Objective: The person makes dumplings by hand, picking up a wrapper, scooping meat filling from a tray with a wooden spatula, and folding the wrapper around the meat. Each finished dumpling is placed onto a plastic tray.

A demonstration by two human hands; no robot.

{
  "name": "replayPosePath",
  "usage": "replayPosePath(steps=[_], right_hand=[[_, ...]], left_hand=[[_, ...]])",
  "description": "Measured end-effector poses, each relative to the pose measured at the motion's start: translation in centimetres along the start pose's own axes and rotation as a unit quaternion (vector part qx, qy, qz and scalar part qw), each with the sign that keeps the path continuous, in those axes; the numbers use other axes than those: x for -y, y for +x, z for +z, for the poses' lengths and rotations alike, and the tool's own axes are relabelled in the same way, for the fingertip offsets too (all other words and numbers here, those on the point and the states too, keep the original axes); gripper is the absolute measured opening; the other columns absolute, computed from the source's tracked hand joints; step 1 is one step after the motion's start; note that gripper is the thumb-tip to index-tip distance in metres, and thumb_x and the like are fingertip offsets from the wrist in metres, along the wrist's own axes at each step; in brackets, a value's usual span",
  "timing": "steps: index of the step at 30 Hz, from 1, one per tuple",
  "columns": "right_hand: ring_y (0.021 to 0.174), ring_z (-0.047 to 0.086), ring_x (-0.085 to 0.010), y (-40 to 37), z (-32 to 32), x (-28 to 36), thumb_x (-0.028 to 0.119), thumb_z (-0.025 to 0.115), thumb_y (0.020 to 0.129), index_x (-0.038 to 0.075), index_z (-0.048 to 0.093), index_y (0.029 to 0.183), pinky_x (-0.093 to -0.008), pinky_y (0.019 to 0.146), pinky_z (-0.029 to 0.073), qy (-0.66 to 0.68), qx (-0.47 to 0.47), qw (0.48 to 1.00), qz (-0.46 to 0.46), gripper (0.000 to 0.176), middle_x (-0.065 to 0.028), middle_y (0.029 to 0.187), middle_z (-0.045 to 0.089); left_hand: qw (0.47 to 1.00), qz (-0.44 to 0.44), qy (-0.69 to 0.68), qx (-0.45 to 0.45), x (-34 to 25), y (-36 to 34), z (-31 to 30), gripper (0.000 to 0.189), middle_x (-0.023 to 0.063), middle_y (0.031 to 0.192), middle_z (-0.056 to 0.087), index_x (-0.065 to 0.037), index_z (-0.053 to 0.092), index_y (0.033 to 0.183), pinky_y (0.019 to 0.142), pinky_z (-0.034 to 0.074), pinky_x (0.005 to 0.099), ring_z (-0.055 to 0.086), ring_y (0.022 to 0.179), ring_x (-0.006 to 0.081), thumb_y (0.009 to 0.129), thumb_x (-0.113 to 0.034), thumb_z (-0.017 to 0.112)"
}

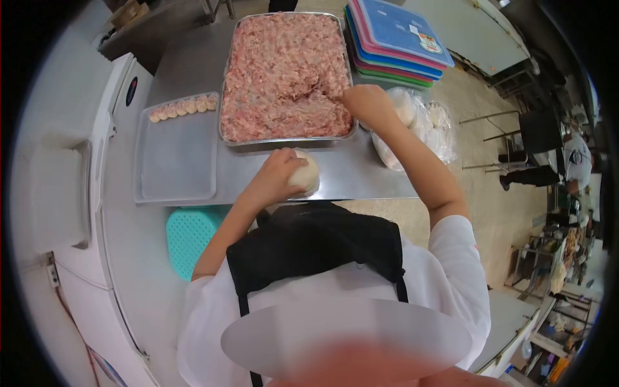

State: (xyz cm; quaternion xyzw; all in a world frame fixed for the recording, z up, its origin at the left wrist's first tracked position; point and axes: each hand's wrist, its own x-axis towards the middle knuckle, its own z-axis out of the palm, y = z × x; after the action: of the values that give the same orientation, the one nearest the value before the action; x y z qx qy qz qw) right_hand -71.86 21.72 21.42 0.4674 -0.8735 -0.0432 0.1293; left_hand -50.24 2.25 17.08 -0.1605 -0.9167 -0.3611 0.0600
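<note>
A big metal tray (225,97) full of minced meat (284,71) lies on the steel table. My left hand (281,173) is wrapped round a pale round stack of dough wrappers (305,173) near the table's front edge. Over the right side of the meat, my right hand (366,105) is closed at the tray's rim; what it grips, if anything, is hidden. On the left, a translucent tray (175,158) carries a row of small filled dumplings (183,108) along its far edge.
Stacked coloured lids (396,39) stand at the back right. Plastic bags with pale contents (419,126) lie beside the meat tray. A turquoise perforated basket (191,238) is below the table at left. Farther right, a person (574,158) is near a black chair (540,131).
</note>
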Motion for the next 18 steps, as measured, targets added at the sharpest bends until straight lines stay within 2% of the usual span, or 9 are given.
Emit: replayPosePath(steps=[3,6,9,15,18], right_hand=[[0.066,0.067,-0.0283,-0.4,0.6,0.1,0.010,0.062,0.068,0.008,0.067,0.066,-0.0399,0.056,0.052,0.016,-0.001,1.000,-0.001,0.006,-0.0130,0.068,0.066],[0.065,0.067,-0.0290,-1.0,1.3,-0.3,0.011,0.061,0.068,0.007,0.067,0.067,-0.0401,0.056,0.052,0.038,-0.010,0.999,-0.009,0.007,-0.0135,0.067,0.066],[0.064,0.067,-0.0293,-1.3,2.1,-0.7,0.012,0.060,0.069,0.007,0.067,0.067,-0.0403,0.055,0.052,0.055,-0.029,0.998,-0.027,0.008,-0.0135,0.067,0.066],[0.062,0.066,-0.0284,-1.5,2.3,-0.8,0.012,0.059,0.069,0.008,0.066,0.064,-0.0402,0.052,0.051,0.071,-0.075,0.994,-0.040,0.009,-0.0131,0.065,0.065],[0.062,0.066,-0.0284,-1.6,2.9,-0.9,0.012,0.059,0.069,0.009,0.065,0.064,-0.0397,0.052,0.051,0.096,-0.106,0.988,-0.052,0.009,-0.0125,0.064,0.064]], left_hand=[[0.999,-0.020,0.024,-0.016,0.2,0.0,1.2,0.031,0.0122,0.091,0.053,-0.004,0.062,0.099,0.087,0.042,0.0391,0.051,0.097,0.0305,0.073,-0.016,0.075],[0.995,-0.100,-0.004,0.005,0.1,0.2,0.7,0.023,0.0106,0.090,0.055,-0.002,0.061,0.090,0.085,0.042,0.0389,0.051,0.093,0.0304,0.078,-0.018,0.072],[0.993,-0.099,-0.067,-0.004,1.2,0.4,0.8,0.019,0.0104,0.090,0.058,0.000,0.062,0.087,0.082,0.043,0.0369,0.053,0.088,0.0297,0.083,-0.019,0.067],[0.972,-0.170,-0.161,0.001,0.6,1.1,-0.6,0.017,0.0062,0.095,0.063,0.001,0.065,0.091,0.076,0.045,0.0274,0.058,0.086,0.0143,0.090,-0.016,0.061],[0.957,-0.170,-0.228,-0.054,1.1,1.5,-0.5,0.019,0.0046,0.095,0.064,-0.001,0.067,0.087,0.075,0.047,0.0276,0.059,0.088,0.0132,0.090,-0.019,0.061]])
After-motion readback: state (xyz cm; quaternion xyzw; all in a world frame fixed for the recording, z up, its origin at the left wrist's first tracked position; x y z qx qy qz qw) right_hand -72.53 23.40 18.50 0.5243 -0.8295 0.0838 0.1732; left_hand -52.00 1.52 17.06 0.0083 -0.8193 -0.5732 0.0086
